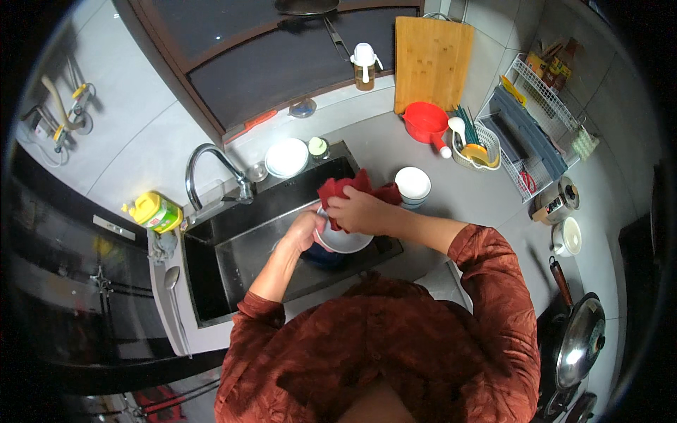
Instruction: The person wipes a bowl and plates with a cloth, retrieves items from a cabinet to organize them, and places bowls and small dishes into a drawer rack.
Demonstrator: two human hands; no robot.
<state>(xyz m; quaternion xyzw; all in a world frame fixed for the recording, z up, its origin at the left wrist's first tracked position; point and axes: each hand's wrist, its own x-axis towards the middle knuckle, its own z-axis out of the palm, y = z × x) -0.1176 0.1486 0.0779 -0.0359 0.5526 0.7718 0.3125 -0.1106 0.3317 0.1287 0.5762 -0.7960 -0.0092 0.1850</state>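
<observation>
Over the right part of the dark kitchen sink (248, 269), my left hand (305, 231) grips the rim of a white bowl (346, 242) tilted towards me. My right hand (355, 210) holds a red cloth (346, 185) against the bowl's inside and rim; part of the cloth spreads out to the right. Beneath the bowl a dark blue round vessel (323, 258) shows in the sink, mostly hidden. Just right of the cloth, a white bowl (413, 183) stands on a blue-sided one on the counter.
A chrome faucet (198, 158) arches over the sink's left end. Behind the sink stand white dishes (286, 158). A red ladle-like pan (426, 122), a utensil basket (484, 153) and a wire rack (529, 127) are at the back right. A lidded wok (581, 341) sits far right.
</observation>
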